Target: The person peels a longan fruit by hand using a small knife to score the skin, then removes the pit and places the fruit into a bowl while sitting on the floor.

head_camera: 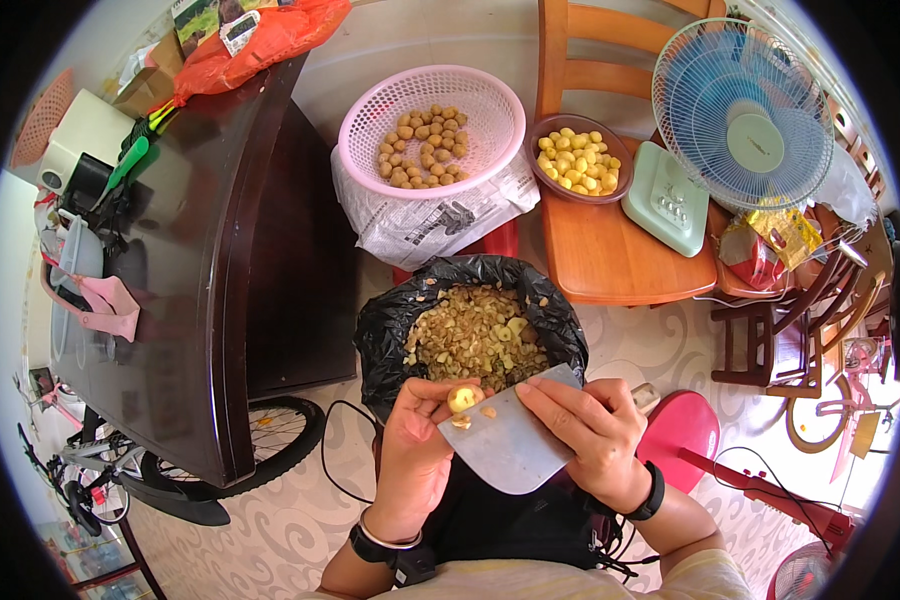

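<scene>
Between the fingertips of my left hand [418, 431] is a small, partly peeled potato [465, 398], its pale yellow flesh facing up. My right hand [596, 435] grips a broad-bladed kitchen cleaver [511, 442], with fingers laid along the blade and the light handle [646, 397] jutting out behind. The blade's left edge is at the potato, and bits of peel cling to the metal. Both hands are over the near rim of a bin lined with a black plastic bag [375, 322]. Brown and yellow peelings [465, 330] fill the bin.
A pink colander [487, 161] of unpeeled potatoes stands on newspaper [427, 225] beyond the bin. On the wooden chair [607, 262], a brown bowl [621, 139] holds peeled potatoes beside an electric fan [742, 127]. A dark table [187, 300] stands left, a red stool [682, 442] right.
</scene>
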Demonstrator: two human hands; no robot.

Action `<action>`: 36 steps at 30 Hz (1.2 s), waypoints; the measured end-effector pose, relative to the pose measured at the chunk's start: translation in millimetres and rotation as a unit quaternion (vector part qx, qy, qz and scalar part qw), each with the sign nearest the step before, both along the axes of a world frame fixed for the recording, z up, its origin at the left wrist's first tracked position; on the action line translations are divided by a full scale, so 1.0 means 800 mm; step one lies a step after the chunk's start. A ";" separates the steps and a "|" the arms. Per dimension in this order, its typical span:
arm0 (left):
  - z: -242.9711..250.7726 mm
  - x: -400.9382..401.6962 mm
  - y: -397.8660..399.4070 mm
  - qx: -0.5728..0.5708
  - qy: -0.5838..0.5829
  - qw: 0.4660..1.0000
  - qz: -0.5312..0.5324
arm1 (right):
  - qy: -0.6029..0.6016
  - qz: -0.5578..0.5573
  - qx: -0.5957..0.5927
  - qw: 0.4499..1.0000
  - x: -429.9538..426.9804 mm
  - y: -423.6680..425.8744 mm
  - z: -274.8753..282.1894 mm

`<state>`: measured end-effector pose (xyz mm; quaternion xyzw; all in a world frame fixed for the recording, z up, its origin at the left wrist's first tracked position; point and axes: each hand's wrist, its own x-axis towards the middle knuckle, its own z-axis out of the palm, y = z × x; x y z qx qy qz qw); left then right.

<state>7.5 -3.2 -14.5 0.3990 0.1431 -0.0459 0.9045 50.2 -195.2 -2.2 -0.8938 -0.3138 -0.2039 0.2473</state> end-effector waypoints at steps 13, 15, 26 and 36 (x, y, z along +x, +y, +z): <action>0.005 0.000 0.006 -0.025 0.022 0.999 0.002 | 0.032 -0.020 0.011 0.999 0.002 -0.001 -0.008; 0.004 -0.001 0.007 -0.029 0.020 0.999 0.002 | 0.031 -0.034 0.006 0.999 0.003 -0.001 -0.009; 0.002 0.001 0.006 -0.034 0.065 0.997 0.005 | 0.031 -0.017 0.006 0.999 0.003 -0.002 -0.005; 0.008 0.000 0.001 0.061 0.032 0.997 0.019 | 0.022 -0.002 -0.004 1.000 0.000 -0.008 -0.004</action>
